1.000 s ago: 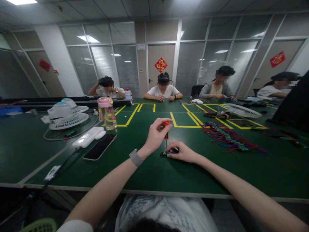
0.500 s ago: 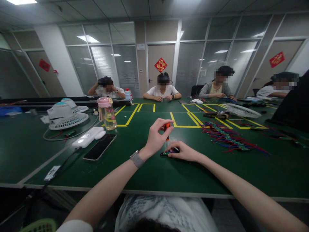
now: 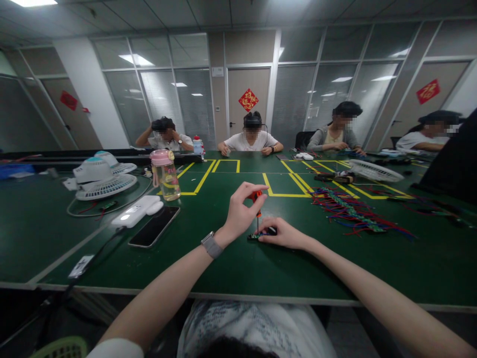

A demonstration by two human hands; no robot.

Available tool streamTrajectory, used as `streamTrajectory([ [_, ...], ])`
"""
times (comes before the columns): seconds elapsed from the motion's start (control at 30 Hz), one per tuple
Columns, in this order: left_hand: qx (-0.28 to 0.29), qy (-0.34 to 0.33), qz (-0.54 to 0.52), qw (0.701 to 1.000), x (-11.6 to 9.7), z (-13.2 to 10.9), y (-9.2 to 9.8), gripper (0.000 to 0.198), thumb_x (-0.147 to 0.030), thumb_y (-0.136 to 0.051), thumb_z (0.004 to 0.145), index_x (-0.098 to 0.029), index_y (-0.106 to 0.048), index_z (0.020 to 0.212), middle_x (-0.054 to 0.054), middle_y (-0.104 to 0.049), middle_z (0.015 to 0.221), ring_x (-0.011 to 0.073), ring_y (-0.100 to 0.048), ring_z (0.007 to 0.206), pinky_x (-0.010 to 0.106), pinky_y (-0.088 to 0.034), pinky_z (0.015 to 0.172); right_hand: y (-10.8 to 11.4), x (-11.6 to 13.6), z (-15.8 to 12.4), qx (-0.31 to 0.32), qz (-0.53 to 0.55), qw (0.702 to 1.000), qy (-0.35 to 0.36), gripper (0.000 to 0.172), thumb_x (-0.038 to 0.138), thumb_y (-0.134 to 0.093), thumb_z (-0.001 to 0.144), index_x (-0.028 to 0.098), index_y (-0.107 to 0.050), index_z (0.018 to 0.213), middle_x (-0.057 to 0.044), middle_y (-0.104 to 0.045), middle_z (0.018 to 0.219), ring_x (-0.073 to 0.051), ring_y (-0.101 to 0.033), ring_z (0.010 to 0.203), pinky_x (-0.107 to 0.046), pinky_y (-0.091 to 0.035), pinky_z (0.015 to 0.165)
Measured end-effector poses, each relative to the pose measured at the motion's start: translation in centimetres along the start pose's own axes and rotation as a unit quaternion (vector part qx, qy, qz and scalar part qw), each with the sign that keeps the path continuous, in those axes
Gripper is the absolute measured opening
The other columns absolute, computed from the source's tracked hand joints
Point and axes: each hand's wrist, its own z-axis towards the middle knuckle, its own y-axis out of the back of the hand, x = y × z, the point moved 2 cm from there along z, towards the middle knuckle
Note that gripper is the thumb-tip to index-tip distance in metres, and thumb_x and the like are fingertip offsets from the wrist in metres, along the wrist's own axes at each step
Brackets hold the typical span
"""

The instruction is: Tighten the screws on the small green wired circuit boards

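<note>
My left hand (image 3: 240, 208) is closed around the orange and black handle of a screwdriver (image 3: 258, 204), which stands upright. The screwdriver's thin shaft points down at a small green circuit board (image 3: 255, 237) with dark parts on the table. From the right, my right hand (image 3: 281, 232) pinches the board and steadies it against the tabletop. My right fingers cover part of the board, and a black piece shows beside them. Whether the screwdriver's tip sits in a screw is too small to tell.
A phone (image 3: 154, 227), a white power bank (image 3: 136, 211), a drink bottle (image 3: 165, 175) and white fan parts (image 3: 106, 181) lie to the left. On the right is a row of wired circuit boards (image 3: 352, 209). Several people sit across the green table (image 3: 223, 273).
My hands, the screwdriver and the board stay nearly in place; the handle looks slightly turned. Across the table, the middle person's hands have moved apart.
</note>
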Motion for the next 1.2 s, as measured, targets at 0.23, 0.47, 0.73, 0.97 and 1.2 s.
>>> streamTrajectory([
  [0.23,-0.001,-0.01,-0.045,0.999,-0.2,-0.2,-0.2,0.026,-0.02,-0.046,0.094,-0.021,-0.066,0.11,0.008,-0.061,0.113,0.014,-0.064,0.09,0.027,-0.053,0.079,0.0,0.0,0.0,0.0,-0.005,1.0,0.003,0.019,0.032,-0.067,0.082,0.016,-0.073,0.091,-0.002,-0.062,0.075,-0.016,-0.054,0.068,-0.027,-0.043,0.064],
  [0.47,-0.049,0.012,-0.003,0.999,0.2,-0.3,0.0,0.022,-0.023,-0.061,0.086,-0.02,-0.066,0.108,0.004,-0.066,0.096,0.0144,-0.064,0.087,0.026,-0.051,0.077,0.1,0.4,0.0,0.001,-0.008,1.0,-0.001,0.018,0.031,-0.067,0.082,0.016,-0.073,0.092,-0.003,-0.062,0.076,-0.016,-0.055,0.07,-0.027,-0.043,0.066],
  [0.73,0.009,0.041,-0.072,0.997,0.7,-0.2,-0.2,0.032,-0.028,-0.045,0.096,-0.023,-0.06,0.124,0.008,-0.062,0.114,0.0144,-0.064,0.091,0.026,-0.052,0.078,0.2,0.4,0.0,0.001,-0.013,1.0,0.003,0.019,0.031,-0.067,0.082,0.016,-0.073,0.092,-0.003,-0.061,0.075,-0.016,-0.055,0.07,-0.027,-0.043,0.066],
  [0.97,-0.038,0.022,0.0,0.999,0.7,-0.2,0.0,0.02,-0.029,-0.062,0.086,-0.02,-0.068,0.103,0.003,-0.06,0.088,0.0125,-0.058,0.079,0.024,-0.049,0.074,0.1,0.3,-0.1,0.001,-0.008,1.0,-0.002,0.02,0.031,-0.068,0.081,0.016,-0.074,0.093,-0.003,-0.062,0.077,-0.016,-0.055,0.071,-0.027,-0.043,0.066],
  [1.2,0.007,0.028,-0.041,0.999,0.8,-0.2,-0.2,0.033,-0.025,-0.041,0.097,-0.026,-0.059,0.124,0.006,-0.059,0.114,0.0146,-0.06,0.097,0.028,-0.049,0.084,0.1,0.3,-0.1,0.002,-0.011,1.0,-0.005,0.02,0.031,-0.068,0.081,0.016,-0.074,0.092,-0.002,-0.06,0.074,-0.015,-0.054,0.068,-0.026,-0.042,0.064],
])
